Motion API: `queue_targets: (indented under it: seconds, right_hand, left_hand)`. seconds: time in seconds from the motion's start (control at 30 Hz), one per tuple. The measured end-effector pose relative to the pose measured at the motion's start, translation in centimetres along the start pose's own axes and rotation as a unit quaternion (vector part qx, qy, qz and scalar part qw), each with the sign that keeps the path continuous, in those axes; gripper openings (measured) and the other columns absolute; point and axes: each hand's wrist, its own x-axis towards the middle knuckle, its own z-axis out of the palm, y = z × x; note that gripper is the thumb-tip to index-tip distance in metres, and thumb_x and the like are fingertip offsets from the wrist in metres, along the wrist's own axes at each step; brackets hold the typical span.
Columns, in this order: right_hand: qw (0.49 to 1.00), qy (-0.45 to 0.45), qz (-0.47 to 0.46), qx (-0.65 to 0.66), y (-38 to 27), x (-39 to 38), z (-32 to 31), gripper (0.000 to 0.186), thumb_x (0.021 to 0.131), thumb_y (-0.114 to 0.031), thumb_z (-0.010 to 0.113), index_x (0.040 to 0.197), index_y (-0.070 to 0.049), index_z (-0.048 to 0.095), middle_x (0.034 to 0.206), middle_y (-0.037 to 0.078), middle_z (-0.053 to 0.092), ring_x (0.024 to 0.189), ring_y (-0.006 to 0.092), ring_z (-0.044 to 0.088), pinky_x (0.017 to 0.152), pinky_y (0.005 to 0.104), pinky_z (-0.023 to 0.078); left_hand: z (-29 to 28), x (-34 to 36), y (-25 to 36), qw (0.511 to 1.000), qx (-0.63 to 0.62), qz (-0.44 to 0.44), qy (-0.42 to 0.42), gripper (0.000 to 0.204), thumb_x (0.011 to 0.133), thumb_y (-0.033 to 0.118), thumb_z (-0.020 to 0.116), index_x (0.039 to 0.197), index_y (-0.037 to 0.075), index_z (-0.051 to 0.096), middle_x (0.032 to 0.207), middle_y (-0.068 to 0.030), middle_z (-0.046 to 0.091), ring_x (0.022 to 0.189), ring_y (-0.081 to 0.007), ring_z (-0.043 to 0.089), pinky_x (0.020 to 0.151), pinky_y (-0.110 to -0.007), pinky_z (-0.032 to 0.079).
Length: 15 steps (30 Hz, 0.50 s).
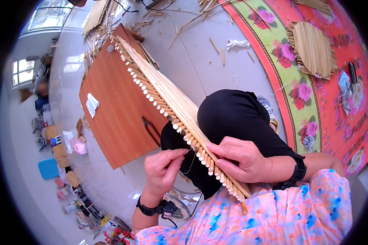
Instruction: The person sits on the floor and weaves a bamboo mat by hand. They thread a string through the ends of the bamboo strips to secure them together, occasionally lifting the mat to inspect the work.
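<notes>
Reed panel (176, 102), slanted forward-left, was gripped by right hand (246, 160); at its left edge, strand (192, 164) was pinched by left hand (162, 169).

From my end, the left hand (163, 169) is pinching a thin pale strand (192, 163) right at the white-tipped edge of a long tan panel of bundled stalks (180, 104), slanted across black-trousered knees (233, 114). The right hand (242, 159) has hold of it too. Crumpled white tissue (92, 105) on the reddish-brown wooden tabletop (114, 122), rounded tan stalk mat (313, 47) on the red floral cloth (329, 118).
</notes>
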Motion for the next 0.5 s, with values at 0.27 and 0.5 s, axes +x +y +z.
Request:
queue_targets:
  seconds: [0.27, 0.5]
  right_hand:
    - [1.000, -0.001, -0.001, 0.009, 0.12, 0.06, 0.09, 0.041, 0.083, -0.003, 0.061, 0.123, 0.000, 0.055, 0.076, 0.009, 0.054, 0.060, 0.0216, 0.055, 0.053, 0.0293, 0.046]
    - [1.000, -0.011, -0.002, 0.014, 0.20, 0.08, -0.02, 0.041, 0.082, -0.004, 0.062, 0.122, 0.000, 0.055, 0.076, 0.010, 0.053, 0.059, 0.0223, 0.055, 0.052, 0.0293, 0.046]
  left_hand:
    - [0.34, -0.02, -0.24, 0.999, -0.032, -0.006, 0.010, 0.016, 0.074, -0.007, 0.064, 0.088, 0.001, 0.068, 0.069, -0.0101, 0.064, 0.055, -0.0168, 0.059, 0.051, -0.025, 0.043]
    - [0.41, 0.46, 0.13, 0.999, -0.038, -0.007, -0.008, 0.015, 0.075, -0.007, 0.063, 0.087, 0.000, 0.066, 0.066, -0.0096, 0.062, 0.054, -0.0171, 0.058, 0.049, -0.026, 0.042]
